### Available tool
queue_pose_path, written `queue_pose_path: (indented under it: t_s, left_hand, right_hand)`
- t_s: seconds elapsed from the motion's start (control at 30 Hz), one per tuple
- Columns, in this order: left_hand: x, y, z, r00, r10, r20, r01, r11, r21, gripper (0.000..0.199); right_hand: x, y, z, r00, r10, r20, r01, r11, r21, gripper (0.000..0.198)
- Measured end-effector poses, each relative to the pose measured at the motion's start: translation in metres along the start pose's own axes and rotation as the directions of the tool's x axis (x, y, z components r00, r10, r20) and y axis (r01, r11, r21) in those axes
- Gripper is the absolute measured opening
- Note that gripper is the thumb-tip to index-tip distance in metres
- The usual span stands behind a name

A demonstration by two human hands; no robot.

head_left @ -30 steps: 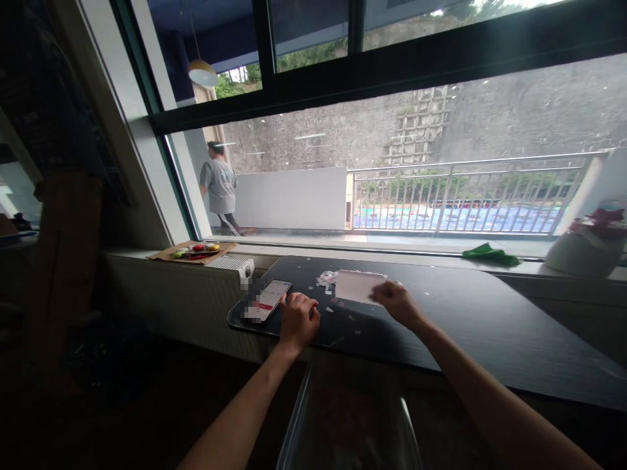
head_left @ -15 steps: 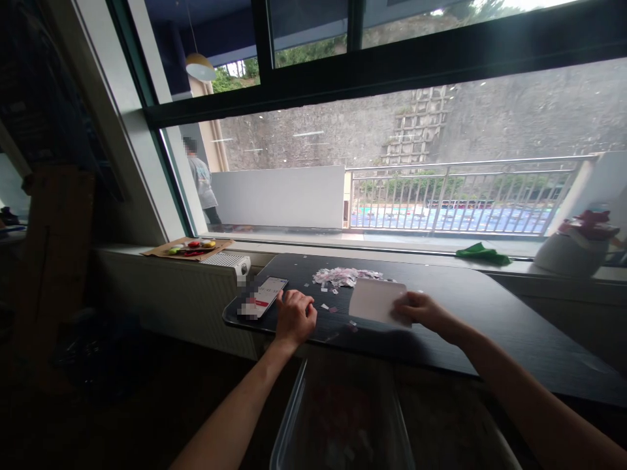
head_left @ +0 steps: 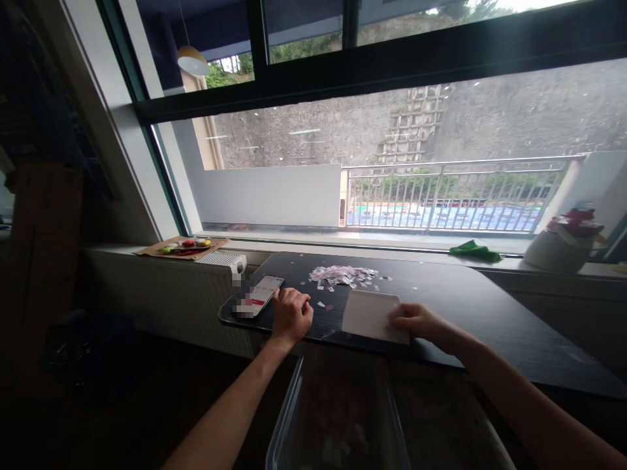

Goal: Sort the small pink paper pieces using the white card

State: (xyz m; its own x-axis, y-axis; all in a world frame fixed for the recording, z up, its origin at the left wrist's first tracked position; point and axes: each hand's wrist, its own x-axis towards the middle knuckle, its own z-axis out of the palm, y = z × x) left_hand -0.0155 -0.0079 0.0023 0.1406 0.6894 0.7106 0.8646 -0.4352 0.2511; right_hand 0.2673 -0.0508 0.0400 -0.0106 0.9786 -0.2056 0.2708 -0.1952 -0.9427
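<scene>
My right hand [head_left: 416,320] is closed on the right edge of a white card [head_left: 369,315], a flat rectangle with rounded far corners. The card is low over the near edge of the dark table [head_left: 455,287]. Just beyond it lies a pile of small pale paper pieces [head_left: 343,275], with several strays around it. My left hand [head_left: 291,313] rests at the table's near edge with loosely curled fingers, and nothing shows in it. Beside its fingertips is a phone [head_left: 266,294] with a lit screen.
Below the table edge stands a clear plastic bin [head_left: 284,418], with pale scraps dimly visible inside. A green cloth [head_left: 475,251] and a white pot-like object [head_left: 558,248] sit on the sill at right. Colourful items lie on a brown board [head_left: 151,249] at left.
My right hand has brought the card down and toward me, to the table's near edge. The left hand stays by the phone. The view has shifted slightly, and the person outside is out of sight.
</scene>
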Motion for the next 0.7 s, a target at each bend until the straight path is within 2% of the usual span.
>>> queue_pose_path:
  t_s: [0.1,0.3,0.53,0.7]
  left_hand:
    - [0.001,-0.002,0.001,1.000,-0.007,0.015,0.007,1.000,-0.019,0.018]
    - [0.007,-0.001,-0.004,0.992,0.013,0.128,-0.007,0.999,-0.047,0.020]
    - [0.011,0.016,-0.005,0.950,0.152,0.274,-0.145,0.988,-0.044,0.023]
    - [0.008,0.022,-0.004,0.927,0.183,0.328,-0.168,0.983,-0.072,0.024]
  right_hand:
    - [-0.003,0.005,-0.002,1.000,-0.014,0.020,0.013,1.000,0.012,0.016]
    - [-0.009,0.013,-0.002,0.999,-0.033,0.015,0.032,0.999,0.037,0.019]
    - [-0.015,0.013,-0.003,0.999,-0.045,0.022,0.044,0.998,0.039,0.024]
    - [-0.013,0.021,-0.009,0.996,-0.093,0.004,0.093,0.996,0.005,0.028]
